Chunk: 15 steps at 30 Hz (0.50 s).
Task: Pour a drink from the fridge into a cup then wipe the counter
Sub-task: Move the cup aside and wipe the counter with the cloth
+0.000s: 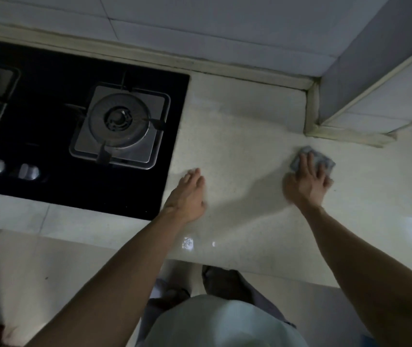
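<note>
A pale speckled counter (pixel 245 136) fills the middle of the view. My right hand (pixel 306 182) presses flat on a small grey cloth (pixel 321 157) lying on the counter, close to the tiled wall corner. The cloth shows beyond my fingertips. My left hand (pixel 190 194) rests flat on the counter with the fingers together, beside the right edge of the hob, and holds nothing. No cup or drink is in view.
A black glass gas hob (pixel 49 126) with a burner (pixel 119 121) and two knobs (pixel 28 171) lies left of my hands. A tiled wall corner (pixel 350 116) juts onto the counter at the right. The counter's front edge runs below my forearms.
</note>
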Each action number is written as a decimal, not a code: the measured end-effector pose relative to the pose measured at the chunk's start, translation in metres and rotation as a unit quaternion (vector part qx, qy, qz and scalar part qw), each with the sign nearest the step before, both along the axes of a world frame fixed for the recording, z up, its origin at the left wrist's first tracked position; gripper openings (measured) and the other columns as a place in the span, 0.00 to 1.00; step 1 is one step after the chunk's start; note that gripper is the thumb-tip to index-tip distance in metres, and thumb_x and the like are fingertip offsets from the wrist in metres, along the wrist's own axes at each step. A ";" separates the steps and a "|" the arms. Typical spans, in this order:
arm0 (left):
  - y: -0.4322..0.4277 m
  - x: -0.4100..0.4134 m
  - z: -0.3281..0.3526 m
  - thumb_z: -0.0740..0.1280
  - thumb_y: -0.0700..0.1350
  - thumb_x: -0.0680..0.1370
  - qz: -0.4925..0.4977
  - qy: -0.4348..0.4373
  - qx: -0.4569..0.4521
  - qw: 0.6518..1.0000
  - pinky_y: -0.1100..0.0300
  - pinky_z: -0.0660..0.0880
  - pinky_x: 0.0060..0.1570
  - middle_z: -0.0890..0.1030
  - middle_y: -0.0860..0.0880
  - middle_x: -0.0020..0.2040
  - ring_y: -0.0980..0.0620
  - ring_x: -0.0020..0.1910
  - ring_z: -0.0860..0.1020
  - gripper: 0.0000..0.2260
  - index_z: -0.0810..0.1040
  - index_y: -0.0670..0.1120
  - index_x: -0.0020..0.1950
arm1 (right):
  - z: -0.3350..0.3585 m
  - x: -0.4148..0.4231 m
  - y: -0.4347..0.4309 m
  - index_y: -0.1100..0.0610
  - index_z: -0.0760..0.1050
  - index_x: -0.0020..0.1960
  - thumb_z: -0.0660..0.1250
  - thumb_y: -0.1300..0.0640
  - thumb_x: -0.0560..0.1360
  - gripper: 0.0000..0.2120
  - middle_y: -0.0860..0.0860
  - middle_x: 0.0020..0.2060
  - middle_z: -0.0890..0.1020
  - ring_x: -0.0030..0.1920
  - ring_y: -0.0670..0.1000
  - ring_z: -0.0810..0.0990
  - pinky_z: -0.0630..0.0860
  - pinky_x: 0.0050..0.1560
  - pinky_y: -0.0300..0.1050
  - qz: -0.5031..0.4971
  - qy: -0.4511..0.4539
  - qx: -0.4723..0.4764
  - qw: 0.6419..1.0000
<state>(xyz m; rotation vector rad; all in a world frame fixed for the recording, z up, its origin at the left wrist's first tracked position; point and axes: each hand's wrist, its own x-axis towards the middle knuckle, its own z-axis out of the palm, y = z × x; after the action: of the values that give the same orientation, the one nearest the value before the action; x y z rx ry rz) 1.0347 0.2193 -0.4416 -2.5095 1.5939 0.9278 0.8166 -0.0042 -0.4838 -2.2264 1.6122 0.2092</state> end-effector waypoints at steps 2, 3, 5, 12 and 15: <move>0.002 -0.013 0.001 0.60 0.46 0.81 0.029 -0.004 -0.012 1.000 0.51 0.62 0.75 0.49 0.42 0.81 0.44 0.80 0.50 0.29 0.55 0.37 0.79 | -0.001 -0.007 0.015 0.46 0.47 0.79 0.53 0.46 0.77 0.32 0.47 0.79 0.48 0.78 0.58 0.42 0.40 0.74 0.65 -0.085 0.008 -0.006 0.996; 0.005 -0.019 0.002 0.60 0.46 0.81 0.040 -0.002 -0.027 0.999 0.51 0.63 0.74 0.51 0.42 0.80 0.44 0.79 0.52 0.27 0.59 0.37 0.77 | -0.001 -0.004 0.020 0.46 0.47 0.79 0.53 0.46 0.78 0.31 0.47 0.79 0.48 0.78 0.58 0.42 0.39 0.74 0.65 -0.120 0.010 -0.003 0.993; 0.014 -0.032 0.003 0.58 0.45 0.81 0.039 0.008 -0.057 0.998 0.51 0.64 0.73 0.58 0.41 0.78 0.44 0.77 0.58 0.21 0.66 0.38 0.73 | 0.005 0.014 0.024 0.48 0.48 0.79 0.51 0.46 0.79 0.30 0.47 0.79 0.48 0.78 0.58 0.42 0.39 0.73 0.66 -0.187 0.008 0.019 0.982; 0.073 -0.067 -0.001 0.60 0.42 0.78 0.010 -0.024 -0.049 0.998 0.48 0.63 0.72 0.63 0.40 0.76 0.43 0.74 0.63 0.21 0.71 0.39 0.70 | 0.005 0.081 0.093 0.49 0.45 0.79 0.49 0.41 0.78 0.33 0.50 0.79 0.44 0.77 0.60 0.38 0.32 0.70 0.64 0.013 -0.037 0.038 0.999; 0.095 -0.084 0.003 0.62 0.41 0.77 0.020 -0.038 -0.034 0.998 0.47 0.63 0.73 0.66 0.38 0.75 0.41 0.74 0.65 0.19 0.74 0.37 0.68 | 0.007 0.111 0.136 0.49 0.44 0.79 0.48 0.41 0.76 0.35 0.49 0.79 0.44 0.77 0.60 0.37 0.28 0.68 0.61 0.172 -0.069 0.049 0.982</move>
<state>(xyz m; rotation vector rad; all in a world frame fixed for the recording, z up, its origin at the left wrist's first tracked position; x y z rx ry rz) 0.9510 0.3143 -0.4391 -2.5974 1.5851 0.7830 0.9276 0.1322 -0.4764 -2.3717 1.1162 0.2157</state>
